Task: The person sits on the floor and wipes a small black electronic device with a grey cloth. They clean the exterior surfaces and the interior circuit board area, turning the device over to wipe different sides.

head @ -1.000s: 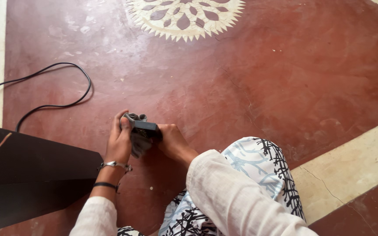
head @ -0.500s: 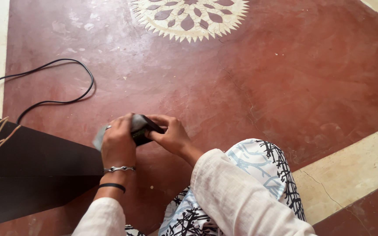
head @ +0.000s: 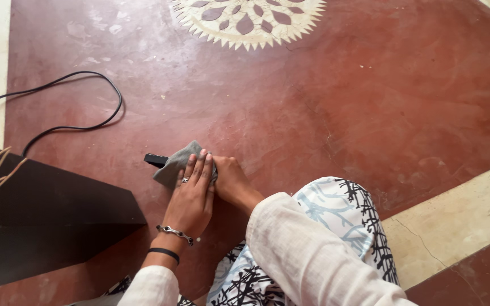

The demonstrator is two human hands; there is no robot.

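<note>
Wiping is the step in hand, as I judge it: the left hand [head: 193, 192] lies flat, palm down, on a grey cloth [head: 172, 164] that is draped over a small black device [head: 155, 160], only one dark end of which pokes out from the cloth toward the left. The device sits low over the red floor [head: 341, 102], near its middle and just in front of the person's knee; whether it rests on the floor or is held a little above it cannot be told. The left fingers [head: 199, 165] are stretched out and close together, pressing the cloth rather than pinching it. The right hand [head: 231, 181] comes in from the right, touching the left one, its fingers hidden under the cloth, so it seems closed on the device, though the grip itself is not visible. The next move probably calls for the right hand to steady the device as the cloth rubs along it. A black cable [head: 75, 122] loops on the floor toward the left edge, beside a dark box [head: 46, 221].
</note>
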